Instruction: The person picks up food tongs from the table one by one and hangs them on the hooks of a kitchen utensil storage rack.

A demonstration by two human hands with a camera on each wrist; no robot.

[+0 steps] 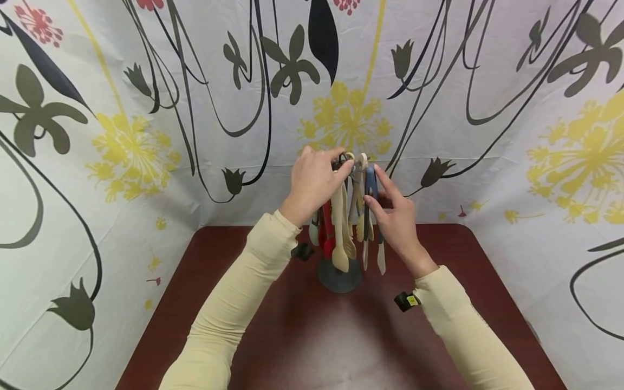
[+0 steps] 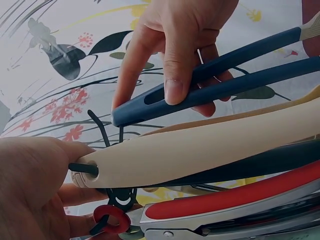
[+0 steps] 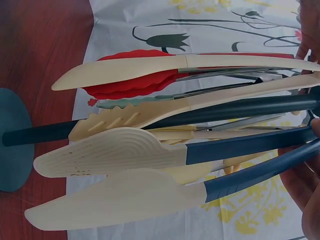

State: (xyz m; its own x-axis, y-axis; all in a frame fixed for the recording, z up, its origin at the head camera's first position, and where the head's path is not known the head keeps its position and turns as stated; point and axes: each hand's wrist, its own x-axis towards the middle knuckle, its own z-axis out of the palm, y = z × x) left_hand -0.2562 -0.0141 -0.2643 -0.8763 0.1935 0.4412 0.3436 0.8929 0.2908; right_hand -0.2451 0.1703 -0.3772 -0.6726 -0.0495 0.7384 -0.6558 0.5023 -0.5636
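A utensil stand with a dark round base (image 1: 339, 280) and dark pole (image 3: 45, 133) bears several hanging utensils. My left hand (image 1: 314, 176) holds the hooked top of the stand, thumb on the near side and fingers behind. My right hand (image 1: 397, 219) pinches blue-handled tongs (image 2: 250, 54) near their hinged end, thumb on one arm and fingers behind. The tongs' cream tips (image 3: 110, 152) hang downward, slightly apart. Nearest my left hand hangs a cream-handled utensil (image 2: 150, 156), its hole over a hook. Red tongs (image 2: 225, 195) hang beside it. Whether the blue tongs touch their hook I cannot tell.
The stand stands toward the back of a dark red table (image 1: 234, 281). A white cloth with printed flowers (image 1: 219, 179) rises behind and at both sides. Black wrist devices (image 1: 404, 301) sit below both cuffs. Other cream utensils (image 3: 135, 117) hang close to the blue tongs.
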